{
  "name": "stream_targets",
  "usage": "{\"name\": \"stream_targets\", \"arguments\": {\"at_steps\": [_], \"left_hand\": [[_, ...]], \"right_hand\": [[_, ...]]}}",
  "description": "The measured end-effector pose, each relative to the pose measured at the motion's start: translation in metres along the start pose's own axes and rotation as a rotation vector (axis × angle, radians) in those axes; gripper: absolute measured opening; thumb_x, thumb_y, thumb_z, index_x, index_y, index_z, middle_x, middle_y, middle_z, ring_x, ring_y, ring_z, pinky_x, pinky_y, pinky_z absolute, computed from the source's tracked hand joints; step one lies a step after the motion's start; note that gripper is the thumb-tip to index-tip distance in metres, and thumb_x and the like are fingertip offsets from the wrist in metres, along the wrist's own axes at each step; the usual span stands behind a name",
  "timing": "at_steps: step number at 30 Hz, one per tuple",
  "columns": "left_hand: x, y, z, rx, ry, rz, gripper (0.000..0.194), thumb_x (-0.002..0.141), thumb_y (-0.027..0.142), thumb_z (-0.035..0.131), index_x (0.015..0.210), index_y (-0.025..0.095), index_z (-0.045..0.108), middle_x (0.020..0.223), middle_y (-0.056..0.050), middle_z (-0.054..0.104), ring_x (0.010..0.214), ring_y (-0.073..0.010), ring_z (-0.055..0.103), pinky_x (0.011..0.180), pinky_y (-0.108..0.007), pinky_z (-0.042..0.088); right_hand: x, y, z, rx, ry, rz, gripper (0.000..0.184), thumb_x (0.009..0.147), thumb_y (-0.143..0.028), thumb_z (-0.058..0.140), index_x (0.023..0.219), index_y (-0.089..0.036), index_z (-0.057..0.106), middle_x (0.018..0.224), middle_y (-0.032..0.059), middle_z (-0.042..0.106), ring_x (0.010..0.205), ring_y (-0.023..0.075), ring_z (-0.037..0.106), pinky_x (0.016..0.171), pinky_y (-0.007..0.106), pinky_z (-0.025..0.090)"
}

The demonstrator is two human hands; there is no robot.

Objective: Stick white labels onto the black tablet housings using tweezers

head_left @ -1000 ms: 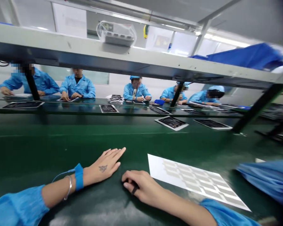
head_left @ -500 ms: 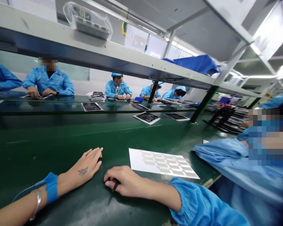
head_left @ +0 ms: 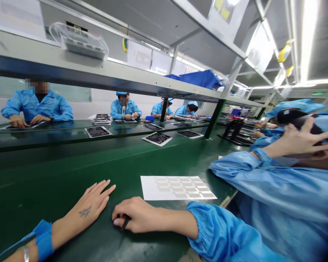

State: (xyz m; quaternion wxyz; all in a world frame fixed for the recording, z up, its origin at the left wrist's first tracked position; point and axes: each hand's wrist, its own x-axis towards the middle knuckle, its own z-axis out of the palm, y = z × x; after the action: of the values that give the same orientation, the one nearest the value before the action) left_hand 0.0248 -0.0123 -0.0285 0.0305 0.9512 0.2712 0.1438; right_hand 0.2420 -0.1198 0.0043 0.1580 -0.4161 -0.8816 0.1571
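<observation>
White sheet (head_left: 177, 188) printed with rows of grey rectangles, lying flat on the green counter (head_left: 57, 182); all places are given from it, as seen by an onlooker in the room. On the near side of the sheet, toward its left end and apart from it, the person's right hand (head_left: 138, 214) rests low, its grip closed with curled fingers about a slim dark tool (head_left: 125, 222); most of the tool is hidden within the hand. Farther left of the sheet, the person's left hand (head_left: 91, 203) lies palm down, fingers straight and slightly parted; its grip is relaxed and has hold of nothing visible. A blue wrist strap (head_left: 44, 238) circles this wrist, a silver bangle (head_left: 26, 254) behind it. Beyond the sheet, well apart, lie a dark panel (head_left: 157, 138) on a white backing and, to its right, a second panel (head_left: 190, 134). Above these runs a pale shelf (head_left: 131, 77), bearing a blue bin (head_left: 200, 78). Right of the sheet, a co-worker in blue rests a sleeve (head_left: 235, 163) by the edge, one raised hand (head_left: 295, 140) at the head. Far beyond the sheet, other people in blue sit with their hands low before them.
</observation>
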Motion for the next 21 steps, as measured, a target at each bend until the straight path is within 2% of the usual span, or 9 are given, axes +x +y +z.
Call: {"name": "stream_targets", "arguments": {"at_steps": [2, 4, 9, 10, 11, 14, 16, 19, 21], "left_hand": [[0.000, -0.003, 0.001, 0.014, 0.007, 0.008, 0.046, 0.103, 0.040, 0.034, 0.146, 0.034, 0.049, 0.152, -0.002, 0.047, 0.140, -0.0271, 0.045, 0.117, -0.048, 0.035], [0.000, -0.003, 0.002, 0.012, 0.025, 0.013, 0.047, 0.103, 0.040, 0.034, 0.148, 0.034, 0.047, 0.152, -0.002, 0.047, 0.140, -0.0271, 0.045, 0.117, -0.048, 0.036], [0.000, 0.002, 0.000, -0.035, 0.104, -0.007, 0.062, 0.104, 0.038, 0.033, 0.160, 0.029, 0.009, 0.159, -0.004, 0.033, 0.139, -0.0242, 0.046, 0.115, -0.043, 0.039], [0.001, 0.003, 0.000, -0.043, 0.105, -0.013, 0.062, 0.104, 0.037, 0.033, 0.160, 0.029, 0.008, 0.160, -0.005, 0.032, 0.139, -0.0239, 0.046, 0.115, -0.043, 0.039], [0.001, 0.005, -0.001, -0.045, 0.090, -0.018, 0.060, 0.104, 0.037, 0.033, 0.159, 0.029, 0.013, 0.159, -0.005, 0.033, 0.139, -0.0240, 0.046, 0.115, -0.044, 0.039], [0.002, 0.010, -0.001, -0.023, 0.008, -0.048, 0.050, 0.103, 0.036, 0.031, 0.151, 0.027, 0.043, 0.153, -0.005, 0.045, 0.141, -0.0257, 0.043, 0.118, -0.048, 0.034], [0.003, 0.014, -0.002, -0.007, -0.001, -0.070, 0.048, 0.102, 0.034, 0.031, 0.144, 0.024, 0.053, 0.151, -0.006, 0.048, 0.142, -0.0273, 0.042, 0.118, -0.050, 0.032], [0.002, 0.019, -0.002, -0.013, 0.028, -0.073, 0.048, 0.102, 0.032, 0.031, 0.142, 0.023, 0.054, 0.150, -0.008, 0.050, 0.141, -0.0278, 0.044, 0.117, -0.050, 0.033], [0.001, 0.021, -0.002, -0.026, 0.055, -0.049, 0.050, 0.101, 0.030, 0.031, 0.150, 0.023, 0.043, 0.150, -0.008, 0.050, 0.141, -0.0259, 0.044, 0.119, -0.048, 0.032]], "right_hand": [[0.001, 0.000, -0.001, 0.001, -0.001, -0.003, 0.008, 0.092, -0.021, 0.062, 0.098, -0.021, 0.066, 0.090, 0.0005, 0.073, 0.083, 0.0130, 0.068, 0.068, 0.017, 0.042], [0.001, 0.000, -0.001, 0.007, 0.000, 0.002, 0.008, 0.092, -0.021, 0.062, 0.098, -0.020, 0.067, 0.089, 0.0002, 0.073, 0.082, 0.0126, 0.068, 0.068, 0.017, 0.042], [0.003, 0.003, 0.001, 0.051, 0.036, 0.018, 0.005, 0.090, -0.018, 0.063, 0.090, -0.018, 0.067, 0.079, -0.0015, 0.070, 0.072, 0.0113, 0.063, 0.063, 0.017, 0.040], [0.004, 0.005, 0.003, 0.066, 0.060, 0.012, 0.005, 0.089, -0.018, 0.062, 0.087, -0.018, 0.067, 0.076, -0.0017, 0.069, 0.069, 0.0112, 0.062, 0.062, 0.017, 0.040], [0.004, 0.006, 0.004, 0.084, 0.091, 0.007, 0.007, 0.089, -0.017, 0.062, 0.085, -0.018, 0.067, 0.074, -0.0017, 0.067, 0.067, 0.0111, 0.060, 0.061, 0.018, 0.039], [0.007, 0.012, 0.008, 0.144, 0.203, 0.038, 0.011, 0.089, -0.017, 0.059, 0.080, -0.017, 0.066, 0.070, -0.0011, 0.064, 0.063, 0.0112, 0.056, 0.061, 0.019, 0.040], [0.009, 0.017, 0.009, 0.154, 0.283, 0.082, 0.012, 0.088, -0.016, 0.057, 0.078, -0.016, 0.064, 0.069, -0.0006, 0.063, 0.062, 0.0117, 0.055, 0.062, 0.020, 0.041], [0.013, 0.027, 0.007, 0.116, 0.405, 0.127, 0.014, 0.085, -0.015, 0.055, 0.073, -0.017, 0.061, 0.068, -0.0009, 0.062, 0.063, 0.0127, 0.055, 0.062, 0.021, 0.041], [0.014, 0.035, 0.005, 0.078, 0.467, 0.150, 0.017, 0.087, -0.017, 0.053, 0.071, -0.018, 0.058, 0.067, -0.0009, 0.061, 0.063, 0.0134, 0.056, 0.061, 0.022, 0.041]]}}
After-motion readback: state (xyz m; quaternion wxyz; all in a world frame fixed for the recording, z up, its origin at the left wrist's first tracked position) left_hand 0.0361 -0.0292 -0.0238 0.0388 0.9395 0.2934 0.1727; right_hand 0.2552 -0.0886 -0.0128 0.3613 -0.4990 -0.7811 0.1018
